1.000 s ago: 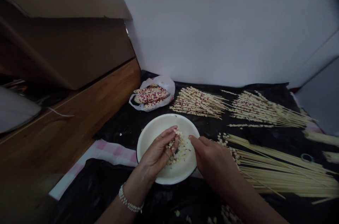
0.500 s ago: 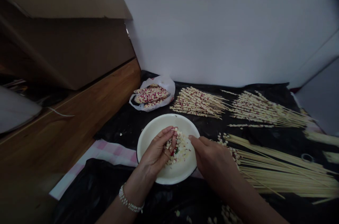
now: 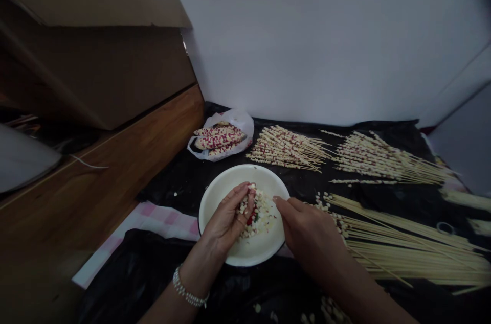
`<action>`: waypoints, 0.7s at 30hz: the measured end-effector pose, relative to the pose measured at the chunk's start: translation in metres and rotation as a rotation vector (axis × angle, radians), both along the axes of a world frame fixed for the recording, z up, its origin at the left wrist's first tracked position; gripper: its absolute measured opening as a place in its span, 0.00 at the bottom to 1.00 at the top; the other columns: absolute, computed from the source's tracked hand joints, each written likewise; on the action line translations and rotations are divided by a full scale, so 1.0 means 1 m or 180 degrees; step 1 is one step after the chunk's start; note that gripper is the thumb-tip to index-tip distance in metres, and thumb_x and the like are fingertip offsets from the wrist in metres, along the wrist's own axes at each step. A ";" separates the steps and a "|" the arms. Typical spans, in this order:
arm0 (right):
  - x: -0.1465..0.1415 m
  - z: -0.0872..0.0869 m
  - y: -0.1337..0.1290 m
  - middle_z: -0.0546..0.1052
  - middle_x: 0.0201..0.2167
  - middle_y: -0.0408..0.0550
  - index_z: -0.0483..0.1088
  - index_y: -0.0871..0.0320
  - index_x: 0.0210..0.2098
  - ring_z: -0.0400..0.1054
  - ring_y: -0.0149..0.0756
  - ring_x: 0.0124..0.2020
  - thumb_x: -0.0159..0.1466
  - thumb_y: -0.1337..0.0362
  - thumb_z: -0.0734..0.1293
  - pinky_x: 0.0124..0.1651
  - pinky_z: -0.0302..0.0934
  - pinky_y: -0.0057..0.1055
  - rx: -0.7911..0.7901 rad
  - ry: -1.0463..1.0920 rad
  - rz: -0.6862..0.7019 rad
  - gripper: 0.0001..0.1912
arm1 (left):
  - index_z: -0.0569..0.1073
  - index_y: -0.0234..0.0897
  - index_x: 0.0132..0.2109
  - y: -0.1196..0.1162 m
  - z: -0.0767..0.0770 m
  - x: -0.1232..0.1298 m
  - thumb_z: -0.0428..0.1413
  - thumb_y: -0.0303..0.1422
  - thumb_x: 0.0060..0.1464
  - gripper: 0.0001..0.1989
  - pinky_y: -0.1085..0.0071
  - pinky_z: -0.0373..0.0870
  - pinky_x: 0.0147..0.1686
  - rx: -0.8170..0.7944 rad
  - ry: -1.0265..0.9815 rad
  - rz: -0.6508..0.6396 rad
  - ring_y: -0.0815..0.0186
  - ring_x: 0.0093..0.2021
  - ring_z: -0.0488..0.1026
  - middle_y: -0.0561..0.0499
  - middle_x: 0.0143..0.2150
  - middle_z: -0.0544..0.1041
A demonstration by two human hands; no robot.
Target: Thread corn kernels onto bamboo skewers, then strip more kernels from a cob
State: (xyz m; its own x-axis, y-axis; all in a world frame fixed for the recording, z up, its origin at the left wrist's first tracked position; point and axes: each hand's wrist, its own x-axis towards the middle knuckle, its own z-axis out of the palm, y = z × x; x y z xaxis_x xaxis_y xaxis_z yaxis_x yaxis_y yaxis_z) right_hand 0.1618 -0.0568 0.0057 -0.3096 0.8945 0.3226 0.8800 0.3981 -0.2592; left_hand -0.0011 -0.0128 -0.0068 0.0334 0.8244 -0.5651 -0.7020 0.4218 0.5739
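Observation:
Over a white enamel basin [image 3: 215, 181], my left hand [image 3: 228, 216] is turned palm inward. Its thumb and fingertips are pinched on a pale corn kernel, and more kernels show by its palm. Loose corn kernels [image 3: 264, 211], cream with a few dark red bits, lie in the basin, with a red and green patch of its printed bottom among them. At the basin's right rim my right hand [image 3: 305, 222] is closed, thumb against forefinger, pointing at the left fingertips. Whatever it grips is too thin or hidden to make out.
Behind the basin, speckled corn cobs [image 3: 220, 139] lie in a plastic bag [image 3: 245, 122]. Kernel-threaded skewers form a middle pile [image 3: 284, 147] and a right pile [image 3: 372, 158]. Bare bamboo sticks [image 3: 414, 247] spread at right. A wooden board [image 3: 169, 130] and cardboard box [image 3: 134, 68] stand left.
My left fingers have shifted very slightly at the kernel. The right hand and everything around it look the same.

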 end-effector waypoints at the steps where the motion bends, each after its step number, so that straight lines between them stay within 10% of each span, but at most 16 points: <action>1: 0.000 0.000 0.000 0.74 0.27 0.45 0.72 0.59 0.41 0.67 0.33 0.23 0.58 0.76 0.58 0.25 0.48 0.31 0.0002 -0.0003 0.0006 0.16 | 0.76 0.33 0.38 0.000 0.000 0.000 0.59 0.18 0.48 0.10 0.81 0.74 0.35 0.0006 -0.0001 0.0009 0.71 0.36 0.76 0.50 0.37 0.79; 21: -0.001 -0.002 -0.002 0.73 0.26 0.43 0.71 0.60 0.41 0.66 0.33 0.22 0.55 0.77 0.60 0.25 0.48 0.31 0.0223 0.0015 0.0044 0.17 | 0.77 0.30 0.38 -0.003 -0.001 0.000 0.60 0.19 0.48 0.08 0.81 0.74 0.36 0.0272 0.0152 -0.0110 0.72 0.34 0.76 0.49 0.35 0.78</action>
State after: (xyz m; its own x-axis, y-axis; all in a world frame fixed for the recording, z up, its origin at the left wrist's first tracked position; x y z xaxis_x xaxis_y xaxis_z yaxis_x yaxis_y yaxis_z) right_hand 0.1604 -0.0583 0.0036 -0.3202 0.8652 0.3858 0.8731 0.4276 -0.2343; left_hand -0.0012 -0.0158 -0.0082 0.0373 0.8684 -0.4945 -0.6589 0.3934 0.6412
